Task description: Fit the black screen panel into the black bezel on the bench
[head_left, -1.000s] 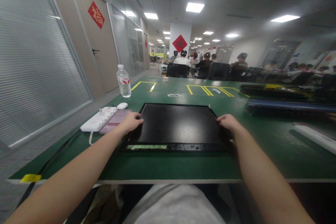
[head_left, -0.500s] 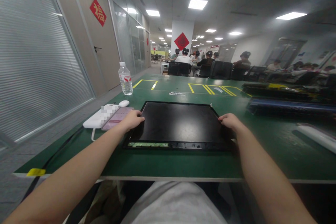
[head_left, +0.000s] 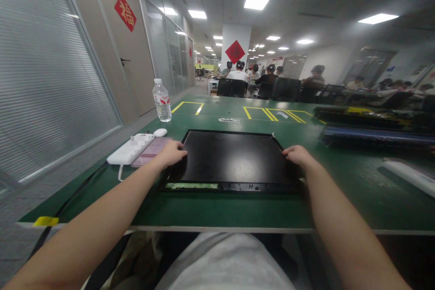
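Note:
A flat black panel (head_left: pixel 231 156) like a monitor screen lies on the green table (head_left: pixel 217 210) in front of me, a green circuit strip showing along its near edge. My left hand (head_left: pixel 171 153) grips the panel's left edge with curled fingers. My right hand (head_left: pixel 295 155) grips its right edge the same way. Both forearms reach over the table's near edge.
A phone (head_left: pixel 149 152) and a white power strip (head_left: pixel 125 154) lie left of the panel, with a white mouse (head_left: pixel 159 132) and a water bottle (head_left: pixel 161 105) behind them. Dark long units (head_left: pixel 370 138) are stacked at the right. Several people sit at far tables.
My hands keep their hold on the panel's two edges. Only the view has shifted slightly; the panel has not visibly moved.

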Available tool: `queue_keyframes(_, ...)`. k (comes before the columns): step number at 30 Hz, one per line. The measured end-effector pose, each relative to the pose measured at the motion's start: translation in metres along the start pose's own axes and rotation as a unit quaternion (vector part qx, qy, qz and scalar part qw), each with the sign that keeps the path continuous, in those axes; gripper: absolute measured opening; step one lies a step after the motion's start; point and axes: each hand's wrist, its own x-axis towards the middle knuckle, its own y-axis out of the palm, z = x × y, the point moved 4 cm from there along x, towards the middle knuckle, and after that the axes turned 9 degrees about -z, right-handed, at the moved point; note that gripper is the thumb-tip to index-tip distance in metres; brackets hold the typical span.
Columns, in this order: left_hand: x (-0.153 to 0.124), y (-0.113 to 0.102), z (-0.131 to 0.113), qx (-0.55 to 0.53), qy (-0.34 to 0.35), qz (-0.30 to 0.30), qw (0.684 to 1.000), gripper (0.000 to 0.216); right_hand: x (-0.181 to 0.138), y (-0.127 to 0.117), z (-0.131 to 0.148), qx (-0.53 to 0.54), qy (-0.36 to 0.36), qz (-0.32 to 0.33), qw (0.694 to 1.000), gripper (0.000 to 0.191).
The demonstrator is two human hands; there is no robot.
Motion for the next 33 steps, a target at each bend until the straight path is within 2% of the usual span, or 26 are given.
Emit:
queue_keyframes(15, 0.004, 0.0, 0.001, 0.047, 0.05, 0.011, 0.998, 0.015, 0.005, 0.002, -0.003, -0.021, -0.013, 0.005, 1.0, 0.034)
queue_keyframes(17, 0.002, 0.001, -0.001, 0.061, 0.064, 0.007, 0.996, 0.022, 0.006, 0.003, -0.004, -0.033, -0.022, 0.013, 0.999, 0.033)
queue_keyframes(21, -0.001, -0.001, -0.002, 0.053, 0.097, -0.019, 0.994, 0.054, 0.005, 0.003, -0.001, -0.069, -0.043, 0.028, 0.996, 0.032)
queue_keyframes(25, -0.004, -0.006, -0.004, 0.037, 0.167, -0.019, 0.985, 0.061, 0.003, -0.001, 0.004, -0.091, -0.046, -0.001, 0.995, 0.033)
queue_keyframes(27, -0.007, -0.009, -0.007, 0.015, 0.22, 0.003, 0.975, 0.062, 0.002, -0.002, 0.008, -0.087, -0.065, -0.016, 0.994, 0.038)
queue_keyframes(30, -0.016, -0.01, -0.015, -0.01, 0.29, 0.068, 0.955, 0.065, -0.002, 0.0, 0.016, -0.069, -0.143, -0.034, 0.987, 0.045)
queue_keyframes(33, -0.026, -0.011, -0.022, -0.017, 0.316, 0.126, 0.94, 0.07, -0.009, 0.005, 0.023, -0.045, -0.211, -0.01, 0.976, 0.049)
